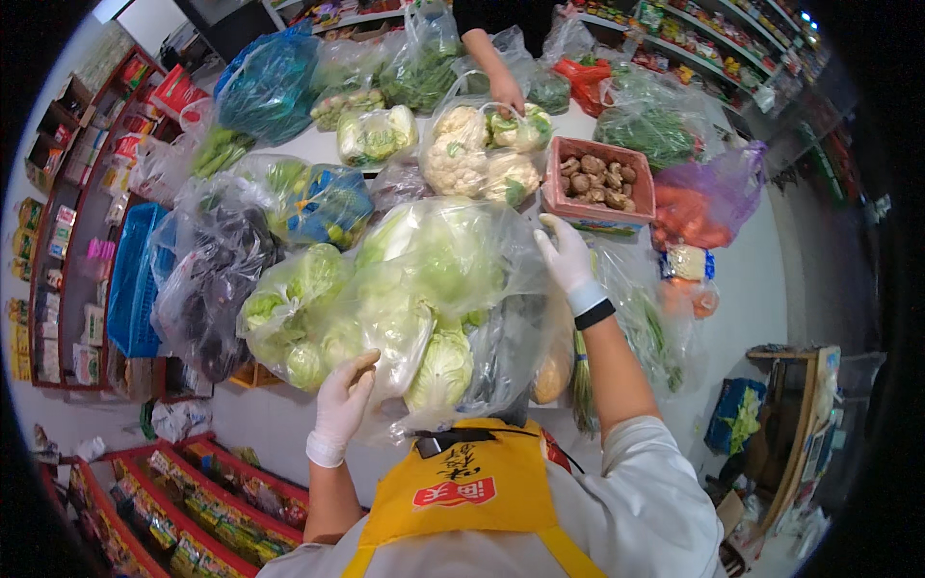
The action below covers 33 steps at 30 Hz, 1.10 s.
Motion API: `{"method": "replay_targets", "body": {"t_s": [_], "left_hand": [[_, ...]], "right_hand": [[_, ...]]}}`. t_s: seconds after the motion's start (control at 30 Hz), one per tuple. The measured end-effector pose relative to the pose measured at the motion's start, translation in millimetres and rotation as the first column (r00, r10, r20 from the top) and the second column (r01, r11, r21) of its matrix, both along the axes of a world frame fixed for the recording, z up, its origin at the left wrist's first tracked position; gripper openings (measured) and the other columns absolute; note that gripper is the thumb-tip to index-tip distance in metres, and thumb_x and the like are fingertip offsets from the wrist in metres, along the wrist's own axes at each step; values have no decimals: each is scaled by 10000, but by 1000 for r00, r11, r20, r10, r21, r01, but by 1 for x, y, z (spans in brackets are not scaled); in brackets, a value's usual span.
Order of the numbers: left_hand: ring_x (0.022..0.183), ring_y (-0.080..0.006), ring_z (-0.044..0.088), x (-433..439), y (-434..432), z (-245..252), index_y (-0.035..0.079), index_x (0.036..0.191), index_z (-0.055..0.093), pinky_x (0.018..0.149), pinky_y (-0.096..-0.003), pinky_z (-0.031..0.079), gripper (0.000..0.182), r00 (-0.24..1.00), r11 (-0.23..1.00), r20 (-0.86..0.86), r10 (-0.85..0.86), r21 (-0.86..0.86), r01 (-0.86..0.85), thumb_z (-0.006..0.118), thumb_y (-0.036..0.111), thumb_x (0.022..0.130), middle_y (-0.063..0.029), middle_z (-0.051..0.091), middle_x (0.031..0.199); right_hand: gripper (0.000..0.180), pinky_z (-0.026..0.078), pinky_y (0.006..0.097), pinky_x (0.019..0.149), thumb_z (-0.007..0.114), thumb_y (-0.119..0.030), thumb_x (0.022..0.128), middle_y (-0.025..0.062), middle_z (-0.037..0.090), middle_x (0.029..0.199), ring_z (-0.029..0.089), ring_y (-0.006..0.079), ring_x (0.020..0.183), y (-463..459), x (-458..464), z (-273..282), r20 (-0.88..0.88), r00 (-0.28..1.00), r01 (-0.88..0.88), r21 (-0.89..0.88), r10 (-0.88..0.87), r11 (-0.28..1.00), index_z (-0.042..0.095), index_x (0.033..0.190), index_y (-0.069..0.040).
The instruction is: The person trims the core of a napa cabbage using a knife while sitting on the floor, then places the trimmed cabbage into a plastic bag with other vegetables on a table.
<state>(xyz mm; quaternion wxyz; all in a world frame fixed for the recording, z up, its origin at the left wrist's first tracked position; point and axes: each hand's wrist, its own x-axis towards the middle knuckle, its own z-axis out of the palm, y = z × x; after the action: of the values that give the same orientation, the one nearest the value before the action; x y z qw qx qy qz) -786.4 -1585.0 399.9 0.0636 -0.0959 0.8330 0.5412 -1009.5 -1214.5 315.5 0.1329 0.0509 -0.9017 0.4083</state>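
A large clear plastic bag of pale green cabbages lies right in front of me. My gloved left hand is at its near left side, thumb and fingers slightly apart; whether it touches the film is unclear. At the bag's right edge, my gloved right hand has its fingers spread, close below a pink crate of mushrooms. Round lettuces in clear film adjoin on the left. Beyond the big bag sit bagged cauliflowers, where another person's hand reaches in from the far side.
Bagged eggplants and a blue plastic basket stand left. A purple bag of carrots and bagged green stalks lie right. Wrapped napa cabbage rests farther back. Red-edged shelves are behind me at left.
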Motion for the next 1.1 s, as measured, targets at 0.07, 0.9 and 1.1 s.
{"method": "replay_targets", "body": {"t_s": [0.07, 0.9, 1.1], "left_hand": [[1073, -197, 656, -1, 13, 0, 0, 1257, 652, 948, -302, 506, 318, 999, 999, 5, 42, -6, -42, 593, 43, 948, -127, 680, 1186], [1059, -190, 654, 32, 27, 14, 2, 1257, 649, 945, -304, 504, 320, 1000, 998, -30, 6, -66, -8, 590, 39, 945, -119, 685, 1170], [1097, -172, 640, 39, 20, 6, -10, 1270, 642, 971, -298, 488, 324, 1000, 999, -16, -5, -35, 4, 567, 33, 957, -113, 686, 1200]], "right_hand": [[425, 473, 422, 993, 620, -325, 965, 223, 676, 1177, 634, 379, 1091, -1, -12, -12, 189, 968, -169, 15, 163, 985, 638, 1241, -4], [383, 504, 411, 937, 634, -286, 929, 179, 680, 1138, 644, 358, 1054, -5, 82, 9, 214, 896, -361, -163, 390, 918, 675, 1213, -32], [272, 503, 397, 957, 663, -216, 915, 175, 699, 1145, 658, 324, 1068, -3, 97, 1, -6, 979, -204, -150, 205, 967, 710, 1093, -15]]}}
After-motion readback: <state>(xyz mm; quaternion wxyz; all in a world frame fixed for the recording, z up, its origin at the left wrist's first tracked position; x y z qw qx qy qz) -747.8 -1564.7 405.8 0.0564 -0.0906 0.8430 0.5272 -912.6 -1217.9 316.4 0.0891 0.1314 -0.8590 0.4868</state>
